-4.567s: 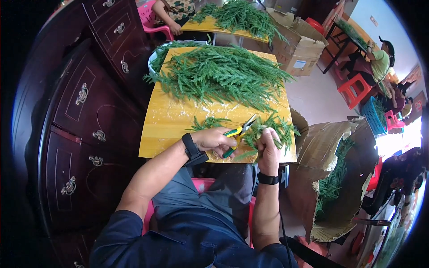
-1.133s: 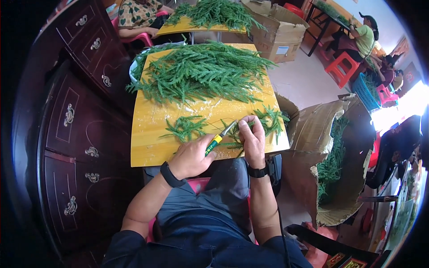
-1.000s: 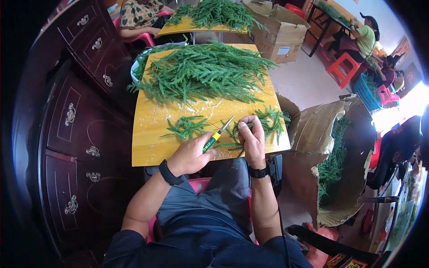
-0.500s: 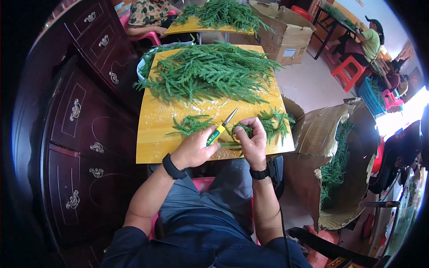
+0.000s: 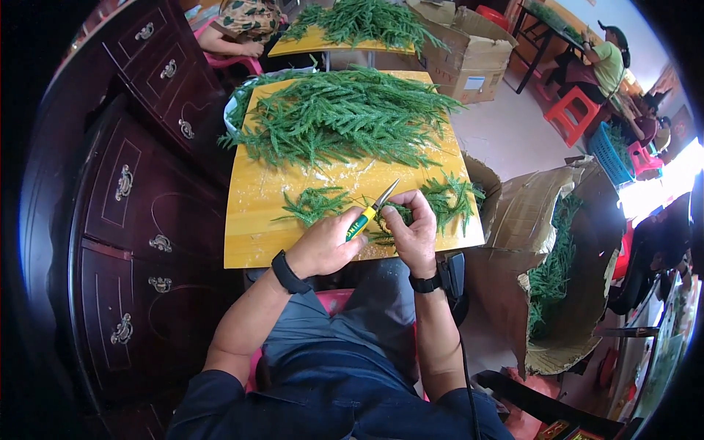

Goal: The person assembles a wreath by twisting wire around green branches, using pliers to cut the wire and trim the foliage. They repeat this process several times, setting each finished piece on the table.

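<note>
Pliers (image 5: 369,213): angling over the near side of the table (image 5: 257,238), the left hand (image 5: 323,243) curling its fingers around the handles.
Right hand (image 5: 416,229): hovering just beside the pliers, thumb and forefinger pinching a sprig (image 5: 383,238) above the table's near side.
Clusters (image 5: 315,204): lying on the table, one towards its left, one near its right edge.
Heap (image 5: 352,121): covering the table's far half.
Carton (image 5: 522,220): gaping right of the table, and I'm seeing greenery (image 5: 551,268) inside.

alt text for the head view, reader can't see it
The left hand grips yellow-and-green pliers while the right hand pinches a green sprig over a yellow table. A large heap of greenery lies beyond.
</note>
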{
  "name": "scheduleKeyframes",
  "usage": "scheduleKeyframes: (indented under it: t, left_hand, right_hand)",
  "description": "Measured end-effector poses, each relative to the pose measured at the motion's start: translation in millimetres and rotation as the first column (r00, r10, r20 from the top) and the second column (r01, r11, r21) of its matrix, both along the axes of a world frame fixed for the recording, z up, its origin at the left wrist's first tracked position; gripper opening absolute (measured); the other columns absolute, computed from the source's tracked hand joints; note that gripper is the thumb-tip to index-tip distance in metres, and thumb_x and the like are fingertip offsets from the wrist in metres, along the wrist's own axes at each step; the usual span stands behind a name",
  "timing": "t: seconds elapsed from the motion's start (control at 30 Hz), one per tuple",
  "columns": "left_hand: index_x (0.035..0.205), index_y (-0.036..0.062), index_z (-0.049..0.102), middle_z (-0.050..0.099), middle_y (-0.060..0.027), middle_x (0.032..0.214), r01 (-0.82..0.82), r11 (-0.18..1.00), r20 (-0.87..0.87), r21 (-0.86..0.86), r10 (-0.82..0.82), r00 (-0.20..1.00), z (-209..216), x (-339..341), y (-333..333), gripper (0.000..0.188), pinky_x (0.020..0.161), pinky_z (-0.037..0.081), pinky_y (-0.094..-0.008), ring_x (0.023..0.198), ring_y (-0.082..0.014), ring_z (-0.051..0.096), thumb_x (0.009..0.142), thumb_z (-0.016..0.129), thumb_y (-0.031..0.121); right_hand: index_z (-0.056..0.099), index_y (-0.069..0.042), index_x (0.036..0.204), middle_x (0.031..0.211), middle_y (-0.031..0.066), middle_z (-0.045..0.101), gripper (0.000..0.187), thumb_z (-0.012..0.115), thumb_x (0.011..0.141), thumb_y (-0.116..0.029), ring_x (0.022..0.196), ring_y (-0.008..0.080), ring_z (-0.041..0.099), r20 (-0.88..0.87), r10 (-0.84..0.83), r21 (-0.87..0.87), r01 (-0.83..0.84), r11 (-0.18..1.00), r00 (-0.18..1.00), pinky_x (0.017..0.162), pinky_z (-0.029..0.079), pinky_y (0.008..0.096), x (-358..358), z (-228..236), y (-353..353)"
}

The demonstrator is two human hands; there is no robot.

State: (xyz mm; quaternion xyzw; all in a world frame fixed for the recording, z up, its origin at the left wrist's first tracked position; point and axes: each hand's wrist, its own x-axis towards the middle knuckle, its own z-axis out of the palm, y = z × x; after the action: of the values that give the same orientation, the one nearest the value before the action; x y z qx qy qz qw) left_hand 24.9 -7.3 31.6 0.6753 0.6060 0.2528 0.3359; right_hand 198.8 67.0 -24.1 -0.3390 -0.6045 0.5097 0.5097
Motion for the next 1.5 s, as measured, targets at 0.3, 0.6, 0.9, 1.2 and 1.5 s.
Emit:
scheduleKeyframes:
  t: [0.3, 0.6, 0.9, 1.2, 1.5]
  left_hand:
    - [0.126, -0.0007, 0.048, 0.064, -0.0262, 0.094, 0.005, 1.0, -0.045, 0.02, -0.004, 0.999, 0.5, 7.9, -1.2, 0.043, 0.075, 0.049, -0.0478, 0.089, -0.0455, 0.063, 0.086, 0.06, 0.009]
    - [0.129, -0.0019, 0.043, 0.062, -0.0301, 0.095, -0.043, 0.987, 0.072, 0.156, 0.032, 0.997, -28.3, 20.6, 1.9, 0.047, 0.077, 0.049, -0.0501, 0.092, -0.0483, 0.062, 0.084, 0.055, 0.003]
    - [0.123, -0.001, 0.045, 0.062, -0.0296, 0.093, -0.078, 0.993, 0.094, 0.09, 0.069, 0.993, -43.6, 27.9, 16.9, 0.04, 0.075, 0.049, -0.051, 0.093, -0.0486, 0.062, 0.086, 0.057, 0.005]
    - [0.118, -0.0014, 0.046, 0.063, -0.0298, 0.092, -0.061, 0.993, 0.091, 0.098, 0.052, 0.995, -60.2, 26.3, 26.0, 0.036, 0.075, 0.049, -0.0532, 0.091, -0.0494, 0.062, 0.088, 0.06, 0.01]
    - [0.111, -0.0043, 0.048, 0.063, -0.0323, 0.093, -0.036, 0.999, 0.066, 0.014, 0.035, 0.997, -39.2, 27.5, 29.8, 0.031, 0.079, 0.049, -0.0534, 0.092, -0.0503, 0.061, 0.088, 0.061, 0.012]
  right_hand:
    - [0.061, 0.0, 0.093, 0.079, 0.0035, 0.065, 0.014, 0.071, 0.084, -0.005, 0.075, 0.0061, 0.056, 0.041, -0.087, 0.072, 0.084, 0.994, 0.995, 0.069, 0.048, 0.0244, -0.7, 4.6, -0.6]
    - [0.059, -0.001, 0.096, 0.089, -0.0011, 0.059, 0.012, 0.067, 0.087, 0.0, 0.079, 0.0046, 0.053, 0.049, -0.042, -0.046, 0.044, 0.998, 0.998, 0.07, 0.045, 0.0206, 2.5, -7.6, 3.1]
    - [0.061, 0.001, 0.091, 0.081, 0.008, 0.068, 0.014, 0.07, 0.083, -0.005, 0.075, 0.0104, 0.059, 0.07, -0.193, 0.016, 0.192, 0.981, 0.979, 0.071, 0.049, 0.028, 4.5, -18.1, 11.1]
    - [0.061, 0.001, 0.091, 0.081, 0.0104, 0.068, 0.014, 0.069, 0.084, -0.008, 0.074, 0.0121, 0.059, 0.21, -0.218, 0.041, 0.214, 0.976, 0.953, 0.07, 0.049, 0.0293, 7.6, -12.2, 12.5]
    - [0.06, 0.001, 0.092, 0.084, 0.005, 0.065, 0.011, 0.067, 0.086, -0.005, 0.076, 0.0113, 0.057, 0.054, -0.201, -0.09, 0.205, 0.975, 0.978, 0.07, 0.048, 0.0268, 9.3, -20.5, 15.5]
